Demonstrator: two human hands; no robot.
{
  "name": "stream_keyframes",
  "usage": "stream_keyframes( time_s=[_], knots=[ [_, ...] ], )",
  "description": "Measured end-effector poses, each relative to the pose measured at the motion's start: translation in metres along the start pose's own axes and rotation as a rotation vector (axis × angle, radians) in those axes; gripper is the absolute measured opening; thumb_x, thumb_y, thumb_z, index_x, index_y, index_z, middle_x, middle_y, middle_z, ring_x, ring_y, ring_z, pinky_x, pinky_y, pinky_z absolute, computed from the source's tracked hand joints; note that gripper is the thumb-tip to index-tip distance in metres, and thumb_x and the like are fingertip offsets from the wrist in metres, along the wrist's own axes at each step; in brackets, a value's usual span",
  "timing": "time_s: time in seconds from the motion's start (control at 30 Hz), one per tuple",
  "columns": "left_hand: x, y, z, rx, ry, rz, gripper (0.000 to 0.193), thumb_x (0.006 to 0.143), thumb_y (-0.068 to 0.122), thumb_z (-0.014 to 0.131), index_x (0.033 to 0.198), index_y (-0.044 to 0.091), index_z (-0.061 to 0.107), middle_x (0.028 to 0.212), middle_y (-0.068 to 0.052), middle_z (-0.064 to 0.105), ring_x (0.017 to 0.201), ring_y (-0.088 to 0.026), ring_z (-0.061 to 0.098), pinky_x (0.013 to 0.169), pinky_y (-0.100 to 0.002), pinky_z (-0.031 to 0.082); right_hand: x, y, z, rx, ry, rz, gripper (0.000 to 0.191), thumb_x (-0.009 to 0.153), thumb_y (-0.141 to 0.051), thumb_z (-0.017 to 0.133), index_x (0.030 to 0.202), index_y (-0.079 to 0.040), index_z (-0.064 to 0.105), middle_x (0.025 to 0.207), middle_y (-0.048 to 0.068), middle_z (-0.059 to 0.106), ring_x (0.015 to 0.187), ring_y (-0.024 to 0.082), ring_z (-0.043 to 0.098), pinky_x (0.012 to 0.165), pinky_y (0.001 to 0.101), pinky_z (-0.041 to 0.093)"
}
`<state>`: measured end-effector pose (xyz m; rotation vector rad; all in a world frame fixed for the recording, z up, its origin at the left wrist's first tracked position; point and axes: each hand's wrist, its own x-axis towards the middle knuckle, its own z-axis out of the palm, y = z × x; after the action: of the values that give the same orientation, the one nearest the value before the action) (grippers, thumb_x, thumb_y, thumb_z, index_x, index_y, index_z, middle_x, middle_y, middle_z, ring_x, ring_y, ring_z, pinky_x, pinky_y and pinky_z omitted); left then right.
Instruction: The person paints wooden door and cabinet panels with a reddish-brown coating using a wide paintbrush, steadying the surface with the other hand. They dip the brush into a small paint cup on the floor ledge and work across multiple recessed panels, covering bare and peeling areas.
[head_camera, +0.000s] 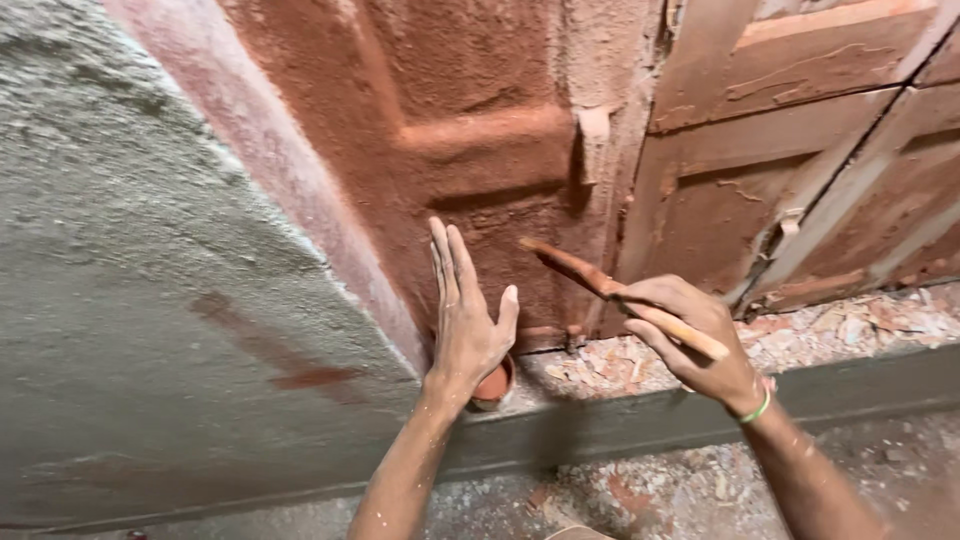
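**Paintbrush at the bottom of a red door panel: keep the strokes short**

Paintbrush (610, 290) sits in the right hand (700, 340), fingers closed round the pale handle, its red-coated head pointing up and left toward the wooden door panel (470, 150). The left hand (465, 320) is flat and open, holding nothing, palm against the lower part of that panel. My take: with this much sawdust stuck to the wood, light strokes along the moulding lines would work better than scrubbing, and the bracing hand should stay off wet colour (easy to smear it). A small pot of red paint (492, 385) stands just behind the left wrist on the concrete ledge (640, 420), so watch the elbow there.

Further back, the folded shutter (800, 160) leans to the right, and a grey plastered wall (130, 300) fills the left.

Hard to tell: how much paint is in the pot (the hand covers most of it), whether the bristles touch the wood, and what the shavings on the ledge hide.
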<state>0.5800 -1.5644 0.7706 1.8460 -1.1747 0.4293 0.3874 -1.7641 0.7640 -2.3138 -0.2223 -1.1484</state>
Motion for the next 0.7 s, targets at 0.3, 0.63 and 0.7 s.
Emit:
stream_keyframes(
  time_s=[0.3,0.63,0.7],
  knots=[
    [-0.071,-0.039,0.069,0.128,-0.189,-0.248,0.097,0.088,0.018,0.071,0.159,-0.004,0.009,0.168,-0.025,0.0,0.156,-0.041,0.002,0.126,-0.05,0.007,-0.108,0.051,0.025,0.518,0.204,0.69,0.022,0.096,-0.005,0.065,0.116,0.0,0.069,0.104,0.007,0.074,0.092,0.013,0.071,0.084,0.0252,0.059],
    [-0.168,-0.077,0.071,0.262,-0.279,-0.522,0.099,0.084,0.016,0.069,0.156,-0.009,0.006,0.165,-0.03,0.003,0.154,-0.044,0.006,0.125,-0.051,0.008,-0.066,0.077,0.114,0.396,-0.156,0.495,0.021,0.092,-0.011,0.076,0.111,-0.002,0.073,0.1,0.004,0.076,0.088,0.009,0.07,0.077,0.0235,0.057],
    [-0.177,-0.075,0.068,0.266,-0.281,-0.536,0.099,0.083,0.015,0.068,0.156,-0.008,0.005,0.164,-0.03,0.003,0.153,-0.044,0.006,0.124,-0.051,0.008,-0.054,0.086,0.152,0.386,-0.309,0.532,0.022,0.09,-0.014,0.075,0.11,-0.004,0.073,0.098,0.005,0.077,0.087,0.01,0.071,0.077,0.0256,0.058]
  ],
)
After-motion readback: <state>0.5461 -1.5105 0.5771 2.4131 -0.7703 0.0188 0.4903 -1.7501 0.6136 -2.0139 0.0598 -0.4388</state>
